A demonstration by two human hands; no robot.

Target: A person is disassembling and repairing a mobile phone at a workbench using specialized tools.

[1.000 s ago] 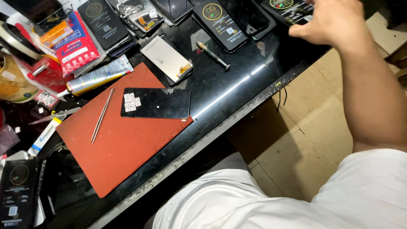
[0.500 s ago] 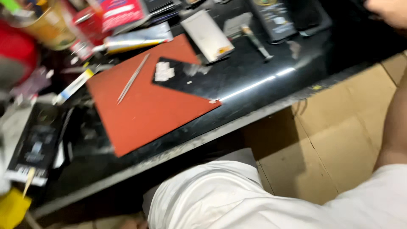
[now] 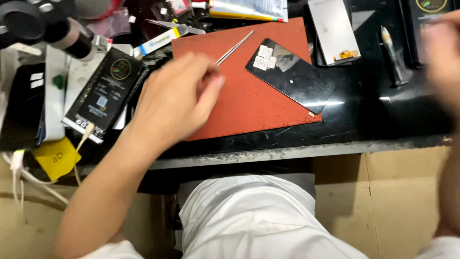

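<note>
While my left hand (image 3: 175,103) hovers over the red mat (image 3: 249,103), grip loosely open right at the tweezers (image 3: 235,47), the black phone screen (image 3: 292,76) lies at its 3 o'clock. Right hand (image 3: 443,57) is blurred, can't tell its grip.

Black glossy worktop (image 3: 373,124) runs across upper half of my view, bright streak of overhead light reflecting on it at right. Front edge (image 3: 268,154) worn, grey, scuffed, crossing frame middle. Below it, brown cardboard panels (image 3: 383,201) lower right and lower left. Dark gap under worktop at centre. Upper left of frame crowded, cluttered, dim.
</note>
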